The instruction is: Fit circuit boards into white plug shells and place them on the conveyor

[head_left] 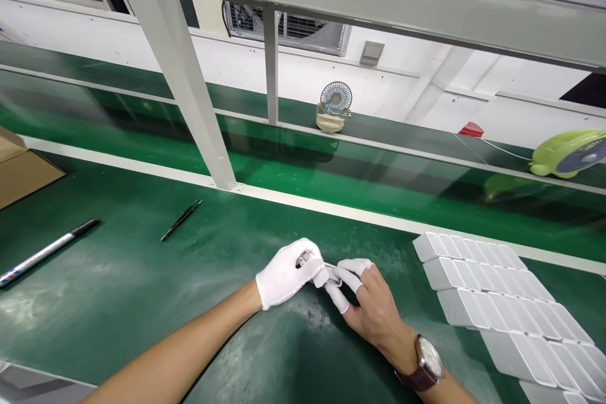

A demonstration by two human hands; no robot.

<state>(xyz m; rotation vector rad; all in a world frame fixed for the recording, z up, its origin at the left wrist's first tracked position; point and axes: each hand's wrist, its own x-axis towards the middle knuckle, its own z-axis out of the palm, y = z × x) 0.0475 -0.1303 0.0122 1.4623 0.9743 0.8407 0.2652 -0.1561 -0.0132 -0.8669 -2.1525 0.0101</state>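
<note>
My left hand (288, 271), in a white glove, is closed on a small white-and-grey part (322, 277) above the green bench. The part has a pale block and a thin, shiny, frame-like end; its exact kind cannot be made out, and the glove hides much of it. My right hand (372, 297) wears white finger covers on the thumb and fingers and a watch (430, 356) at the wrist. Its covered fingertips pinch the frame-like end from the right.
Rows of white plastic trays (502, 297) stand at the right. Black tweezers (182, 219) and a marker pen (47, 252) lie left, near a cardboard box (26, 170). A grey post (189, 76) rises from the bench. Behind sit a small fan (336, 98) and a green fan (568, 151).
</note>
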